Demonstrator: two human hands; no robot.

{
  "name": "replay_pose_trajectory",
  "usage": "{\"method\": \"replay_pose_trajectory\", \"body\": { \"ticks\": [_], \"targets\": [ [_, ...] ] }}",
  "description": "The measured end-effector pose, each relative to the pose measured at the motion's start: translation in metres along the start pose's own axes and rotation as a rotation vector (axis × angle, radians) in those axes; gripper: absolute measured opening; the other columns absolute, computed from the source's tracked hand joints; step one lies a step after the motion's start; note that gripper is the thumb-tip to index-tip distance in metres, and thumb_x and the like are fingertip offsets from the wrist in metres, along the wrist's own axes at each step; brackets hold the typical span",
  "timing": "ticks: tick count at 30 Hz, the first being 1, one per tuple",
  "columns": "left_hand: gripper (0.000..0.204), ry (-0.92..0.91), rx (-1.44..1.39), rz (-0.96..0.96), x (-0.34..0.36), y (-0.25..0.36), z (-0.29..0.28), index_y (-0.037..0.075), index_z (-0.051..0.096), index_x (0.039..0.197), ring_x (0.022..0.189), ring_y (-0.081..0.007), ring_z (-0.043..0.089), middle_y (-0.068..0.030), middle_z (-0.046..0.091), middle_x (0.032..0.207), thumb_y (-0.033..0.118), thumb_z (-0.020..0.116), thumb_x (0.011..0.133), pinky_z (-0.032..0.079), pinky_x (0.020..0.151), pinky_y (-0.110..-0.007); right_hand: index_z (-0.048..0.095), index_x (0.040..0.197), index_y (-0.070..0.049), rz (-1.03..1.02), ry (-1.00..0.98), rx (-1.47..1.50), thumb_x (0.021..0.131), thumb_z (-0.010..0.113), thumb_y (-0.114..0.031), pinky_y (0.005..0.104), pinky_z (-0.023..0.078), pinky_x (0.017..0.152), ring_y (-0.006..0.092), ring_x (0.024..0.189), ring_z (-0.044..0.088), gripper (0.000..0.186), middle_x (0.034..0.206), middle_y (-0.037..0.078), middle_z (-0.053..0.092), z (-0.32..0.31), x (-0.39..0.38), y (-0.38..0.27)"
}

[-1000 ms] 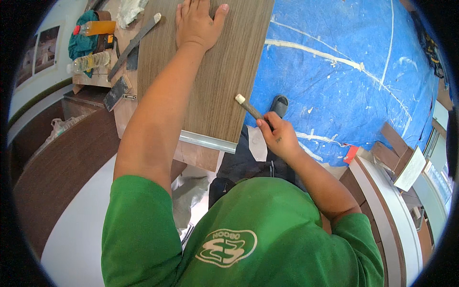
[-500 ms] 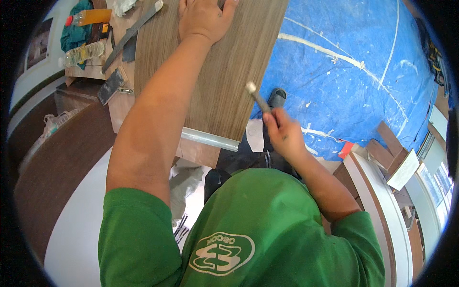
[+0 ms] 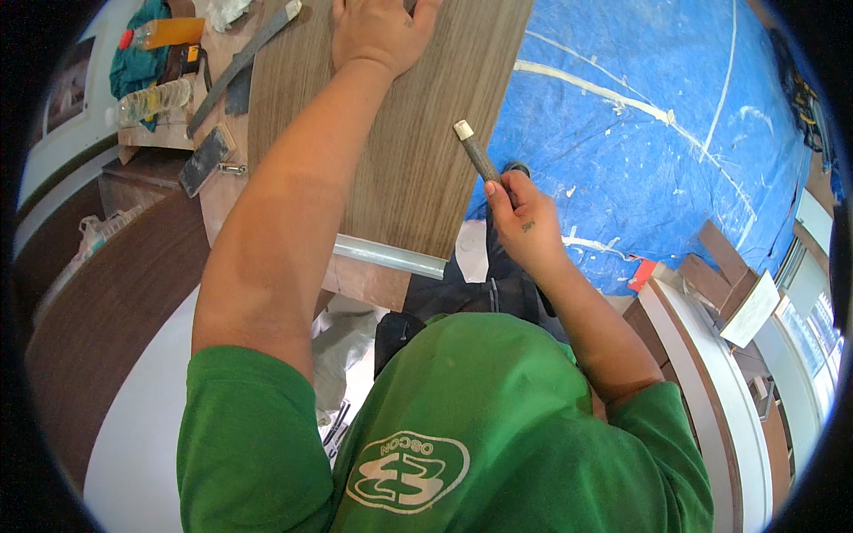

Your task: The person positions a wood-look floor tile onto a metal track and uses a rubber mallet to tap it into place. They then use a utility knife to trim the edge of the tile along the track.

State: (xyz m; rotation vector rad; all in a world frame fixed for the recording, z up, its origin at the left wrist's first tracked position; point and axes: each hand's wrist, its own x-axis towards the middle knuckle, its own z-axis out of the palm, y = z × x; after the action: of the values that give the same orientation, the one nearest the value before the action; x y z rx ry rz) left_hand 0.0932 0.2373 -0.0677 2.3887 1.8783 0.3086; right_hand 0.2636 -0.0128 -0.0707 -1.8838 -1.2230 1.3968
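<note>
A wood-grain brown panel (image 3: 418,160) lies in front of me, with a silvery strip (image 3: 391,252) along its near edge. My left hand (image 3: 382,35) rests on the panel's far part, fingers apart and partly cut off by the picture's top edge. Beside the panel's right edge, my right hand (image 3: 526,220) is closed around a dark grey stick (image 3: 481,160) with a whitish end. That end points away from me and appears over the panel; whether it touches the surface, I cannot tell. The rest of the stick is hidden in my grip.
Left of the panel lie a long flat grey bar (image 3: 238,73) and a dark flat block (image 3: 207,162). Beyond them are an orange-filled bottle (image 3: 169,33) and a clear bottle (image 3: 155,102). A blue sheet (image 3: 640,124) covers the floor at right; brown offcuts (image 3: 720,266) stand nearer.
My right hand has shifted slightly, and the whitish end of the stick is now farther from me along the panel. My left hand stays in place on the panel.
</note>
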Motion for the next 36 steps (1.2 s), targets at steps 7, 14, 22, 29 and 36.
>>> {"method": "replay_pose_trajectory", "body": {
  "ticks": [7,14,22,29,36],
  "targets": [
    [0.07,-0.015,-0.002,-0.001,-0.001,0.0,0.0,0.003,0.039,0.155,0.154,-0.0323,0.025,-0.0177,0.033,0.165,0.049,0.043,0.103,0.014,0.128,-0.047,0.059,0.089,-0.002,-0.002,-0.048,-0.024,0.1,0.066,-0.024,0.0425,0.044,0.053,0.0329,0.054,0.058,0.025,0.063,0.019,0.057,-0.005,-0.032,0.006],
    [0.071,-0.056,-0.013,-0.029,0.0,0.003,-0.005,0.003,0.037,0.157,0.155,-0.0312,0.023,-0.0171,0.031,0.166,0.05,0.042,0.104,0.013,0.128,-0.046,0.06,0.092,-0.002,-0.045,0.045,0.004,0.1,0.066,-0.024,0.0426,0.045,0.054,0.0345,0.056,0.058,0.024,0.065,0.02,0.058,0.001,0.006,-0.001],
    [0.07,-0.074,0.0,-0.044,0.001,0.005,-0.007,0.003,0.037,0.157,0.155,-0.0312,0.023,-0.0169,0.03,0.166,0.049,0.043,0.103,0.013,0.128,-0.046,0.057,0.091,-0.002,-0.047,-0.012,-0.016,0.101,0.064,-0.023,0.0462,0.046,0.054,0.0412,0.058,0.061,0.025,0.065,0.023,0.058,-0.002,-0.023,0.005],
    [0.07,-0.045,0.003,-0.032,0.0,0.002,-0.002,0.003,0.039,0.155,0.155,-0.0319,0.024,-0.0175,0.032,0.165,0.049,0.044,0.102,0.014,0.127,-0.047,0.057,0.09,-0.002,-0.054,0.093,-0.048,0.102,0.063,-0.024,0.0473,0.046,0.054,0.0428,0.059,0.061,0.026,0.065,0.024,0.058,0.004,0.012,-0.011],
    [0.071,0.008,0.0,0.001,0.0,0.001,0.0,0.001,0.041,0.154,0.153,-0.0332,0.027,-0.0189,0.036,0.163,0.049,0.046,0.101,0.016,0.127,-0.048,0.058,0.09,-0.001,-0.047,0.068,-0.03,0.102,0.063,-0.025,0.0454,0.046,0.055,0.0396,0.059,0.059,0.027,0.069,0.023,0.059,0.001,0.0,0.003]
  ]
}}
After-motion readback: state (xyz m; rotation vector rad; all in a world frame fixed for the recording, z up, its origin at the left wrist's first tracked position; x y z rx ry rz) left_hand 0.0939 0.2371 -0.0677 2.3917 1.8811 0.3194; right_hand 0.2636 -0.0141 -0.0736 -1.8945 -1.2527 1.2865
